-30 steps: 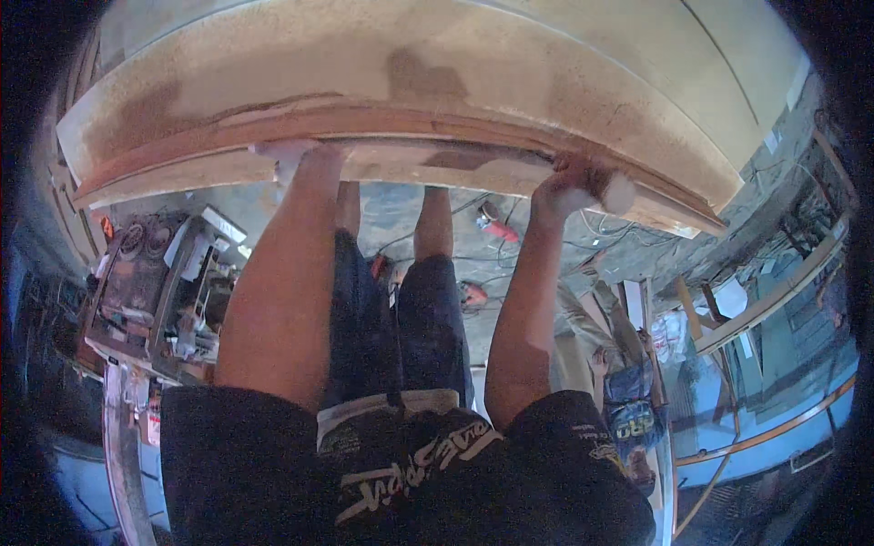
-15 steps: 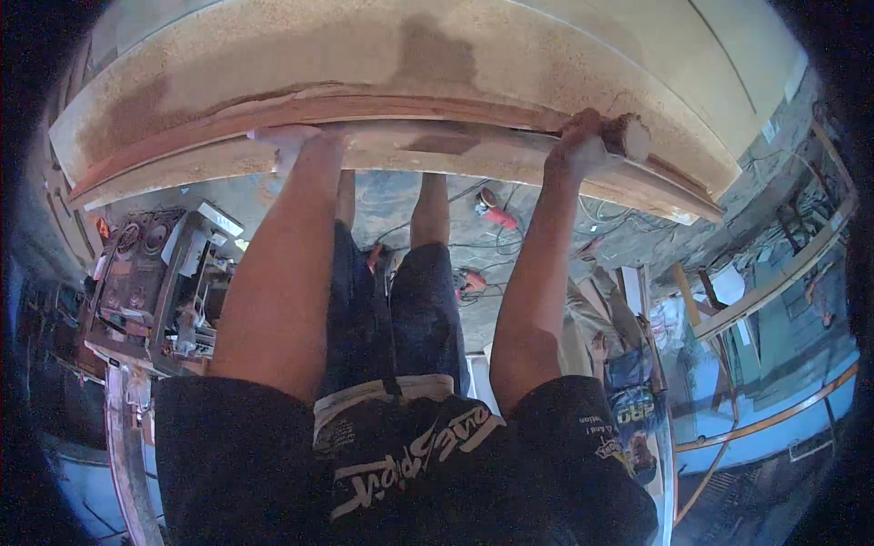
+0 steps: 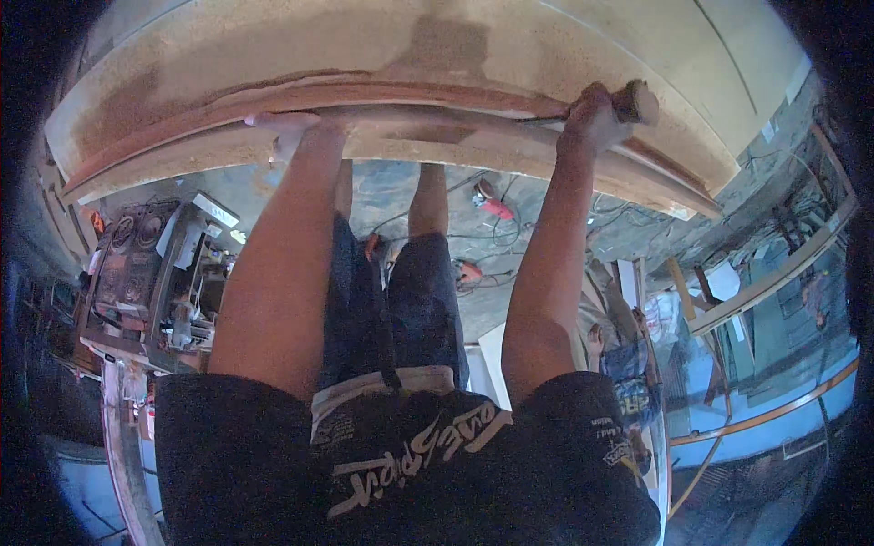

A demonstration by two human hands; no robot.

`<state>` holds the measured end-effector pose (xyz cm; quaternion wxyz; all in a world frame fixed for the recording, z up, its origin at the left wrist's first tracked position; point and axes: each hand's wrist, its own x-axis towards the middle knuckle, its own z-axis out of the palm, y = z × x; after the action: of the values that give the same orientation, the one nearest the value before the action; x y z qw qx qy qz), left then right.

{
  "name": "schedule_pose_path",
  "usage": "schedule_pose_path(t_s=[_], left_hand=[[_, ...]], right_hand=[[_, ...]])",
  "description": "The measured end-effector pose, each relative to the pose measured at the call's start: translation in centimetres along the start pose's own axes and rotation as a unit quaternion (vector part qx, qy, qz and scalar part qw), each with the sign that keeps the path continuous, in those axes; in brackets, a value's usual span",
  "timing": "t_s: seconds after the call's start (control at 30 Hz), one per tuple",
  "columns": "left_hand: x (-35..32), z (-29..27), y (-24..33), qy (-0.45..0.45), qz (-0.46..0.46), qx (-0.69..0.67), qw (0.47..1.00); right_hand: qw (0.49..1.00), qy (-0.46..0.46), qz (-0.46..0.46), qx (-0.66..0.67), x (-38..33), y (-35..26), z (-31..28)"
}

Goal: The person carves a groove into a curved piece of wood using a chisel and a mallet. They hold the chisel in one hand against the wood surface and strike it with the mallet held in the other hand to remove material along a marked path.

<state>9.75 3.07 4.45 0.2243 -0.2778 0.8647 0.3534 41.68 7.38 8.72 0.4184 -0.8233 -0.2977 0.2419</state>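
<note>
workshop floor below, power tools (image 3: 492, 205) scattered. left hand (image 3: 287, 132) flat, fingers together, pressing the long wooden panel (image 3: 410, 55) edge. right hand (image 3: 592, 114) clamped on a sanding block (image 3: 635, 100) at the edge. keep strokes along the grain, pressure even.

Landmark: grey machine (image 3: 150, 282) at far left. White rectangular label plate (image 3: 216, 210) sits on its top right corner, tilted. Pale sheet-like sign (image 3: 726, 282) hangs well right of the machine, past both legs, by the wooden rail. No screens or packages clearly readable elsewhere; too blurred.
</note>
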Motion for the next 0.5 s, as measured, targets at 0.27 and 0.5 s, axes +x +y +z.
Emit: schedule_pose_path(t_s=[0.27, 0.5], left_hand=[[0.2, -0.7, 0.4, 0.007, -0.004, -0.002, 1.000], [-0.3, -0.9, 0.4, 0.006, -0.019, -0.004, 1.000]], right_hand=[[0.996, 0.017, -0.066, 0.061, -0.2, -0.5, 2.0], [0.996, 0.056, -0.054, 0.040, 1.5, 1.4, 2.0]])
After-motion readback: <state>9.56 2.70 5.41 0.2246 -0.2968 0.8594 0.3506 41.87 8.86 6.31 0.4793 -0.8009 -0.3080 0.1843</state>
